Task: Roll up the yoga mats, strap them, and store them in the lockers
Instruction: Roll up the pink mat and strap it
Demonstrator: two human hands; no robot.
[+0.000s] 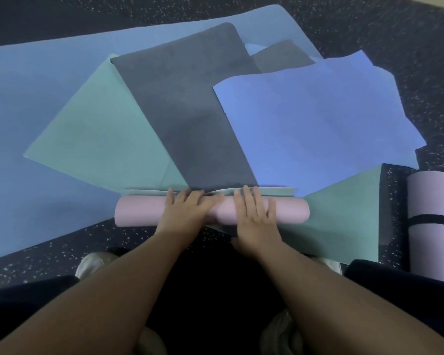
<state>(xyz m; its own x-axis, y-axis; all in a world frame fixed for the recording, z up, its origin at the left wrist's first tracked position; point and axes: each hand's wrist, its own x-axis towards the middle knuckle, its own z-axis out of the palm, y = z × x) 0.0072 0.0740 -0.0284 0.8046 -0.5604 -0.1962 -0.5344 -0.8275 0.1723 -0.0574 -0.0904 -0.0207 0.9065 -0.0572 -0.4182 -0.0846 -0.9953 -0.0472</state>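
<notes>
We pressed our left hand [183, 210] and right hand [254, 213] flat, fingers straight, on the pink rolled mat [290, 212] | the roll lay on the floor [62, 249] at the near edge of the spread mats, green mat [100, 139], grey mat [190, 111], blue mat [318, 119] | a strapped purple roll [431, 201] lay far right.

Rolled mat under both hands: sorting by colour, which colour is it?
Pale pink foam roll, clearest in the head view.
</notes>
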